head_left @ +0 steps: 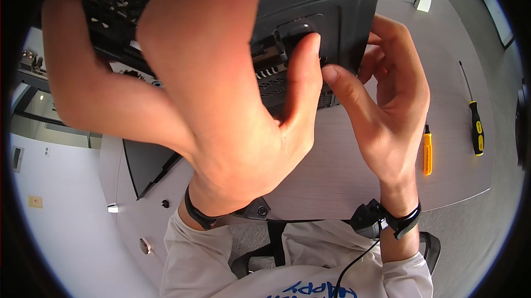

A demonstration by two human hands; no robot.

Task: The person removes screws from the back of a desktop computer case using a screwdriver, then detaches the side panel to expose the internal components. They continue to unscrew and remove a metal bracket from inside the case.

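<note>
A black metal computer case [348,16] with honeycomb vent holes is raised in front of me, above the table. My left hand [232,115] is very close to the view and grips the case. Its thumb lies by a slotted opening with a small bracket [282,43], and its other fingers reach up along the vented side, their tips out of sight. My right hand [390,87] holds the case's right edge, thumb on the near face and fingers curled behind. What the fingertips touch is hidden.
On the grey table [343,176] at right lie an orange-handled screwdriver [427,151] and a longer yellow-and-black screwdriver [475,129]. A white block [422,0] is at the far right. A dark panel [146,165] and a small black piece [165,204] lie at left.
</note>
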